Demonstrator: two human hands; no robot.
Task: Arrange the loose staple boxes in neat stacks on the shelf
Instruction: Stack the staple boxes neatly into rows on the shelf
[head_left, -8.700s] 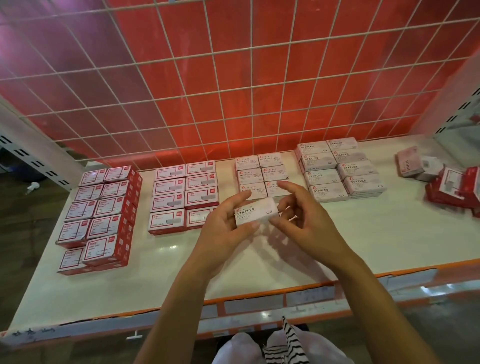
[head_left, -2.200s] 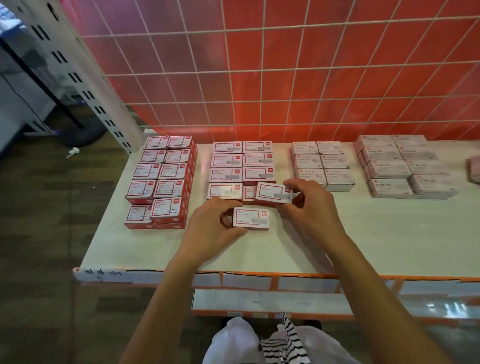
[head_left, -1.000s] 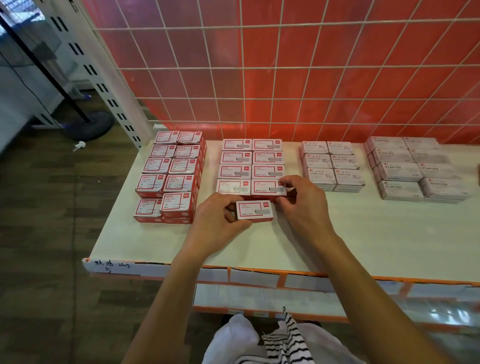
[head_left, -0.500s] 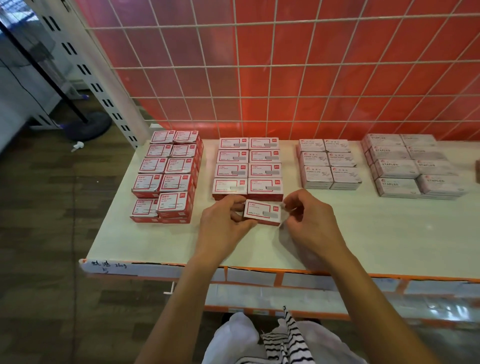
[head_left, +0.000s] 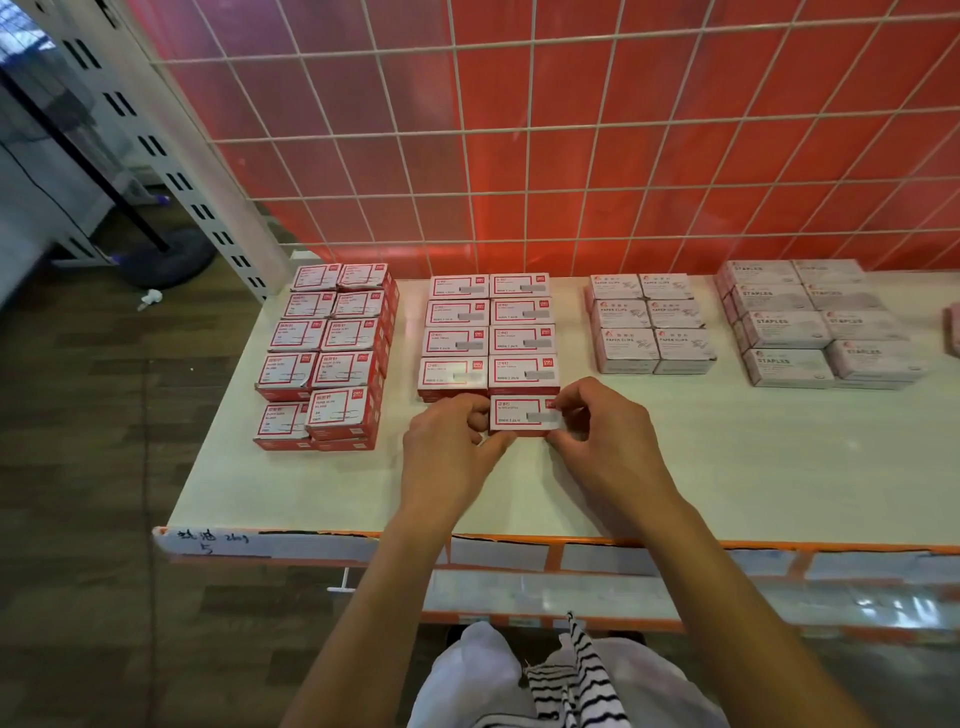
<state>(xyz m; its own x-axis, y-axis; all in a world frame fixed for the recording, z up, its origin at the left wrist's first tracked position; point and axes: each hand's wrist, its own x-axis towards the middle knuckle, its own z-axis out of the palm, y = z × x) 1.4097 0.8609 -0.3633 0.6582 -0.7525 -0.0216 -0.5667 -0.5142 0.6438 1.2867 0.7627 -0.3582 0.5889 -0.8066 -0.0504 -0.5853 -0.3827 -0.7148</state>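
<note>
Red-and-white cardboard: one staple box (head_left: 524, 414), label up, pinched at both short ends by curled fingertips, left hand (head_left: 452, 441) on one end, right hand (head_left: 608, 431) on the other. Low over or on the pale shelf (head_left: 727, 467); cannot tell which. Just beyond the grip, the two-column stack (head_left: 488, 338), its right column in line with the box. Gripped from both sides probably to square it as a new front row. Left of the grip, a taller red stack (head_left: 332, 353); right, pale paper-clip boxes (head_left: 649, 325), apart.

Red wall panel (head_left: 675, 104), faced with white wire grid, stood beyond the left hand (head_left: 447, 452). Dark plank floor (head_left: 78, 467) lay to its left. Perforated white upright (head_left: 171, 171) rose further back-left. Pale shelf (head_left: 311, 483), orange-edged, lay beneath.
</note>
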